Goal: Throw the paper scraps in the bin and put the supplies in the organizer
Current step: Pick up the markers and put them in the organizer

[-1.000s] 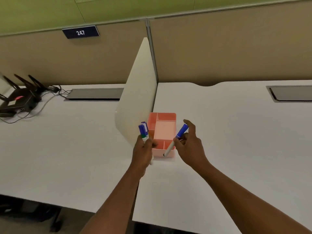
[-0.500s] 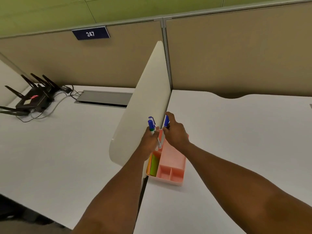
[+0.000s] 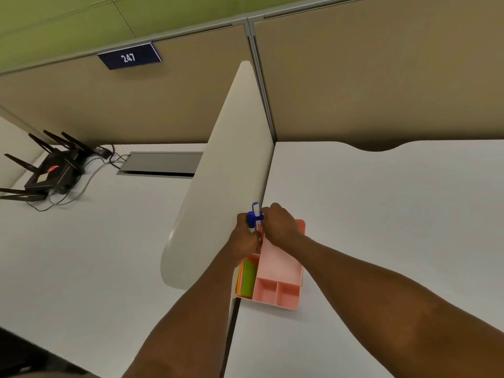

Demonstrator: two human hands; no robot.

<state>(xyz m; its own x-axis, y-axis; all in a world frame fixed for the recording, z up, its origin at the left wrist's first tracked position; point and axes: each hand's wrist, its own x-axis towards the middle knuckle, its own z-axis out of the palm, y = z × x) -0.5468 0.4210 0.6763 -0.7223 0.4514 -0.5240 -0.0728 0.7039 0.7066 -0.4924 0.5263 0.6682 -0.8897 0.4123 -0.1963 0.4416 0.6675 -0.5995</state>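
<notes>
Right then, the markers (image 3: 253, 217) stood blue caps up in my left hand (image 3: 245, 238), bunched over the far end of the pink organizer (image 3: 281, 268), not yet inside it. My left fingers were curled round their barrels. My right hand (image 3: 281, 226) pressed in beside them from the other side, fingers curled — it looked to be pinching a marker too, though its own knuckles hid most of that. The two hands touched above the organizer's back wall.

The organizer sat on the white desk (image 3: 381, 227), hard against the rounded divider panel (image 3: 231, 173). Its long left slot held green and yellow sticky notes (image 3: 248, 278); the wide middle tray and the two small front cells showed only bare pink.

I judged the supplies step to be in hand, with the markers about to go in. No paper scraps or bin showed anywhere. The next move called for lowering the markers over a compartment long enough to take them — likely the wide middle tray — and letting go without tipping the box.

Off on the neighbouring desk sat a black router (image 3: 46, 175) with its cables.
</notes>
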